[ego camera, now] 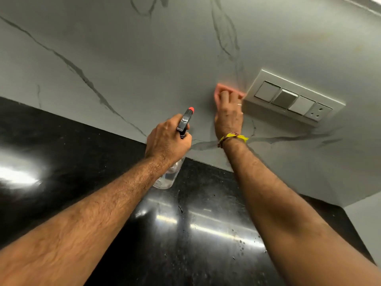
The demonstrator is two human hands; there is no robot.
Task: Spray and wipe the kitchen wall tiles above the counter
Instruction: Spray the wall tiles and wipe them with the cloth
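The wall tiles (144, 58) are pale grey marble with dark veins, rising above a black counter (61, 151). My right hand (228, 114) presses a pink cloth (219, 89) flat against the tiles with straight fingers, just left of a switch plate. My left hand (167, 139) grips a clear spray bottle (169, 176) by its neck. The bottle's black head with a red nozzle (186, 118) points up toward the wall. The bottle holds clear liquid, and my hand hides its upper part.
A white switch plate (292, 98) with three switches and a socket sits on the wall right of the cloth. The glossy black counter below carries water droplets (243, 248) and light reflections. A wall corner (362, 219) closes the counter at the right.
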